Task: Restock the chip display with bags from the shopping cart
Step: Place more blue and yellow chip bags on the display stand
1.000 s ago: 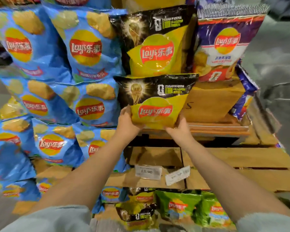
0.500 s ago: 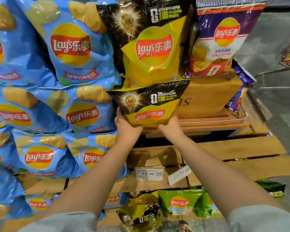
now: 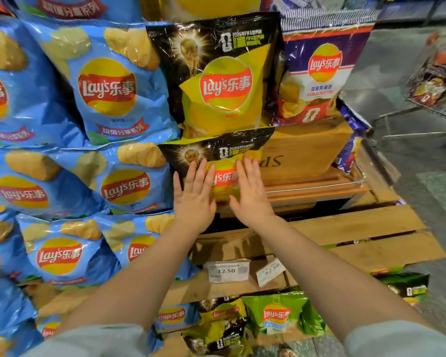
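A black-and-yellow chip bag (image 3: 224, 153) leans back on the wooden display shelf (image 3: 317, 188), under another bag of the same kind (image 3: 216, 76). My left hand (image 3: 193, 199) lies flat against the lower bag's left side, fingers straight and spread. My right hand (image 3: 250, 194) presses flat on its right side, fingers straight too. Neither hand grips the bag. At the far right edge, blurred, stands the wire shopping cart (image 3: 435, 91) with bags in it.
Blue chip bags (image 3: 106, 86) fill the display to the left in stacked rows. A purple and white bag (image 3: 319, 73) stands on a wooden crate (image 3: 304, 148) at the right. Price tags (image 3: 228, 270) hang on the lower plank, above green bags (image 3: 276, 313). Grey floor lies right.
Both hands let go of the bag's bottom corners and now press flat on its front. The bag has tipped back onto the shelf under the upper bag.
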A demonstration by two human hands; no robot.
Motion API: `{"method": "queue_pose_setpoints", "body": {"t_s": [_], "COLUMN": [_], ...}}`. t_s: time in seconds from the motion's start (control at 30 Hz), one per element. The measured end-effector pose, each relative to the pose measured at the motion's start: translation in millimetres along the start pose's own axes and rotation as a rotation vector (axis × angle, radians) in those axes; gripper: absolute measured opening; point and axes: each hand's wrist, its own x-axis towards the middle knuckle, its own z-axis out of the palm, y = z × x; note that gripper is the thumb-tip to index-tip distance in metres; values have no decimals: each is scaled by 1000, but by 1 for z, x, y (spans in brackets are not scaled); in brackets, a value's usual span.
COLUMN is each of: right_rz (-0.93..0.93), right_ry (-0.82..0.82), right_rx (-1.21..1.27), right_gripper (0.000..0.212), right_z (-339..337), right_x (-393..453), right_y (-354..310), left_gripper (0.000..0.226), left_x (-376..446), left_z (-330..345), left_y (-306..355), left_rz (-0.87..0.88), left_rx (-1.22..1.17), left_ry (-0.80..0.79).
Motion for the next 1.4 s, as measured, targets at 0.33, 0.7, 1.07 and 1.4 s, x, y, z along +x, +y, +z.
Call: {"method": "queue_pose_setpoints", "body": {"t_s": [0.33,0.7,1.07,1.4], "right_rz": [163,452,463,221], "right_ry": [138,240,431,261], "right_rx": [310,793,1645,866], "right_gripper": [60,65,53,58], "right_z": [-24,-104,-148,-162], "right_x": [-44,-102,-22,16], "right_y": [-8,39,64,47], "left_gripper": [80,81,77,77], "left_x": [-11,12,86,117], "left_z": [-48,-93,-94,-132], "left_y": [62,165,180,158], "left_rz": [-181,-343,-526,-260], "left_rx": [-374,-818,-1305,-1220], "left_ry": [1,-292,-353,-152]}}
